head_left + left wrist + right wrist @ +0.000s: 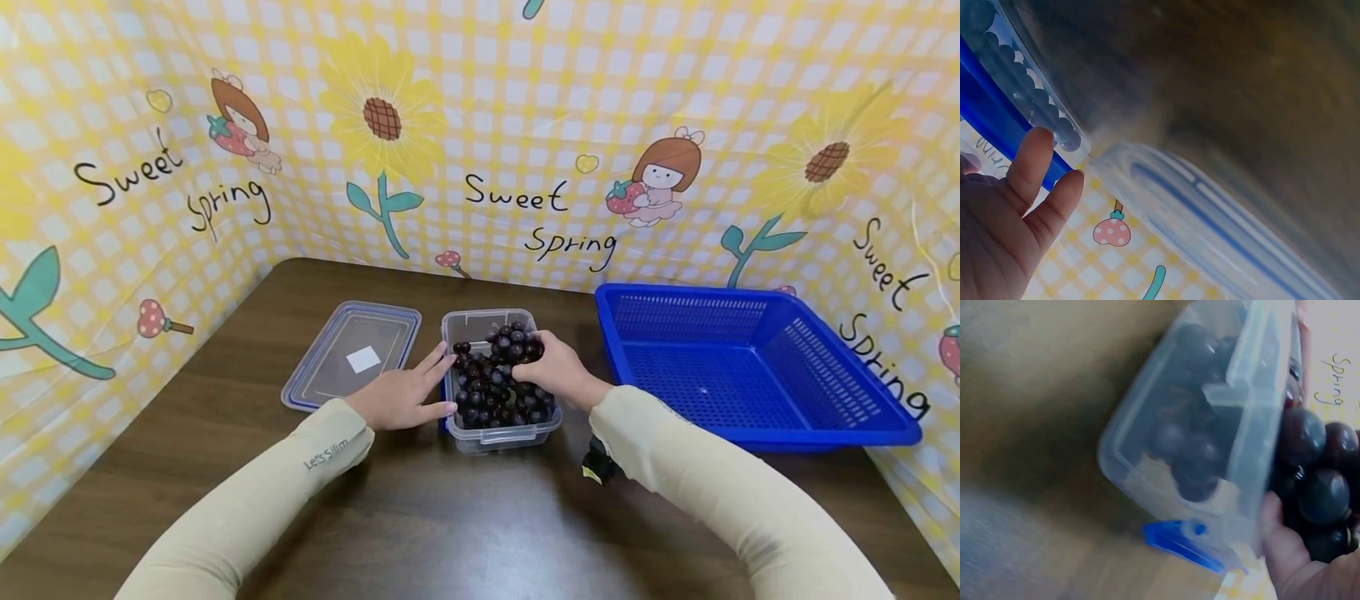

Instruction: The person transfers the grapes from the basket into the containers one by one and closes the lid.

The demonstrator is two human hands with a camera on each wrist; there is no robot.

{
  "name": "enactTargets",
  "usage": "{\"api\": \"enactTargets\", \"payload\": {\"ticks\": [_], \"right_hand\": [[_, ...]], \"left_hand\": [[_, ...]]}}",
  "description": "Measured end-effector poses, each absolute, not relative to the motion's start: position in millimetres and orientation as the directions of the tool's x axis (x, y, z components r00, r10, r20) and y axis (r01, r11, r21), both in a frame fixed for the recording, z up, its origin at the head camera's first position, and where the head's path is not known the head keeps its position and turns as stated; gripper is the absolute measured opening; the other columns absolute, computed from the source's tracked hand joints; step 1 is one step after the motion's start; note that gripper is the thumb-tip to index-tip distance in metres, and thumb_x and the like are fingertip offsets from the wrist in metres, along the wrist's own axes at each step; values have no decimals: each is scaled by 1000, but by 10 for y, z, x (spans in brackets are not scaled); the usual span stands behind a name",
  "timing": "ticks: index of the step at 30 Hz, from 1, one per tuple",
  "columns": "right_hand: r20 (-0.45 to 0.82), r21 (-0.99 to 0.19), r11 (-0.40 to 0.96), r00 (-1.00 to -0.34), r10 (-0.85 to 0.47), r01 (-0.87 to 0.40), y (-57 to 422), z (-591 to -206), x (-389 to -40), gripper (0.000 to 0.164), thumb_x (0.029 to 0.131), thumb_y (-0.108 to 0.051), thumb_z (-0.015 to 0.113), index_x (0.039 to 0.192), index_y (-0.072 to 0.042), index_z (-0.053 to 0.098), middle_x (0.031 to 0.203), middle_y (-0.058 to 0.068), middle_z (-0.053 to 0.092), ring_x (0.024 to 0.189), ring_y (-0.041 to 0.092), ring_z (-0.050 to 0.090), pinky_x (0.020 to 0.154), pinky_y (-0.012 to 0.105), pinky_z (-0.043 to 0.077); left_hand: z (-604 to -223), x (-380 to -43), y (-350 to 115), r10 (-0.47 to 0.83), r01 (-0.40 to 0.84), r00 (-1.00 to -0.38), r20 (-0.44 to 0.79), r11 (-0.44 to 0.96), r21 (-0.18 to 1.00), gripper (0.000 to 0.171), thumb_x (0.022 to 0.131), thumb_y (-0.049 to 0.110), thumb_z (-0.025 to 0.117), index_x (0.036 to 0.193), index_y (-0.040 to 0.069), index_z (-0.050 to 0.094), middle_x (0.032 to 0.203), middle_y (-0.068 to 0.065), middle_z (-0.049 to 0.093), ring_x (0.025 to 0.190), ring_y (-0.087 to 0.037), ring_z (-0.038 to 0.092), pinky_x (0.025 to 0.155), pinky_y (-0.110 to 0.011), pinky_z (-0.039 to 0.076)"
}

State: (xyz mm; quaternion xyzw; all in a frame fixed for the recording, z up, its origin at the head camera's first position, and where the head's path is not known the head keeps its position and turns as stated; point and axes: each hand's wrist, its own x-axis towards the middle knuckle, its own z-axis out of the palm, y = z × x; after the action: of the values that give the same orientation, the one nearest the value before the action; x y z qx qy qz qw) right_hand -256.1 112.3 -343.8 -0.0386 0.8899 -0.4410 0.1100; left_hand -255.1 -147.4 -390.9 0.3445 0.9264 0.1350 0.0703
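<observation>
A clear plastic container with blue side clips stands at the middle of the table, with dark purple grapes inside. My right hand grips a bunch of grapes at the container's right side, above the others. The right wrist view shows the thumb against this bunch, beside the container wall. My left hand lies along the container's left side, fingers spread and fairly straight, fingertips at the rim. In the left wrist view its fingers are close to a blue clip.
Left of the container, a clear lid with a blue seal and a white label lies flat on the brown table. A blue perforated basket stands at the right. Behind the table hangs a yellow checked cloth.
</observation>
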Motion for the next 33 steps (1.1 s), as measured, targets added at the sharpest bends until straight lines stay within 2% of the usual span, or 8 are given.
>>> {"api": "enactTargets", "payload": {"ticks": [4,6,10,12,15,20,26,33], "right_hand": [[-234,-750,659,-953,-193,50,1080,-3388,-2628,74,82,-18,67,145,0,33,136,21,47,85,24,52,76,37,45],[-259,-736,675,-943,-207,54,1057,-3388,-2656,73,83,-19,67,145,-1,33,130,20,50,65,19,45,63,33,42],[-288,-718,693,-934,-213,63,1034,-3422,-2696,73,83,-20,66,146,-2,33,123,20,53,54,15,31,49,29,32],[-300,-706,705,-930,-213,66,1025,-3425,-2708,75,82,-21,66,146,-2,32,127,20,52,60,17,39,50,30,35],[-313,-694,717,-926,-212,71,999,-3417,-2728,77,83,-23,67,147,-1,30,138,21,46,88,24,52,62,34,48],[-318,-690,720,-925,-205,78,949,-3410,-2748,80,83,-24,66,148,1,26,146,23,37,121,34,47,80,49,52],[-264,-603,797,-941,-210,-9,906,-3450,-2746,81,84,-31,66,146,5,29,143,24,42,122,34,49,94,44,46],[-334,-559,829,-918,-215,9,993,-3259,-2754,75,89,-38,63,147,-1,32,140,23,45,89,33,63,60,42,56]], "left_hand": [[-3906,-2532,-1479,656,616,-754,-39,727,303,78,98,52,44,152,2,18,159,-19,6,77,-25,68,74,-42,53],[-3924,-2532,-1484,657,619,-753,-38,726,301,78,98,52,44,152,2,18,159,-19,6,75,-23,67,74,-41,53],[-3960,-2542,-1480,662,625,-749,-38,723,294,79,98,54,42,153,2,18,159,-19,6,67,-17,65,71,-38,53],[-3959,-2546,-1475,662,626,-749,-37,725,287,79,98,54,42,153,3,18,159,-18,6,67,-17,65,71,-38,53],[-3941,-2550,-1477,657,624,-753,-37,730,278,79,97,53,44,153,3,18,159,-18,7,64,-15,63,70,-37,53],[-3909,-2568,-1476,654,621,-755,-47,737,267,79,97,54,44,153,4,19,159,-18,8,57,-11,59,67,-36,53],[-3885,-2568,-1474,653,619,-755,-55,738,268,79,97,54,44,152,3,20,158,-18,8,62,-15,63,67,-38,53],[-3882,-2562,-1473,651,610,-756,-65,737,290,79,97,53,45,152,3,19,158,-19,8,71,-19,66,70,-39,53]]}}
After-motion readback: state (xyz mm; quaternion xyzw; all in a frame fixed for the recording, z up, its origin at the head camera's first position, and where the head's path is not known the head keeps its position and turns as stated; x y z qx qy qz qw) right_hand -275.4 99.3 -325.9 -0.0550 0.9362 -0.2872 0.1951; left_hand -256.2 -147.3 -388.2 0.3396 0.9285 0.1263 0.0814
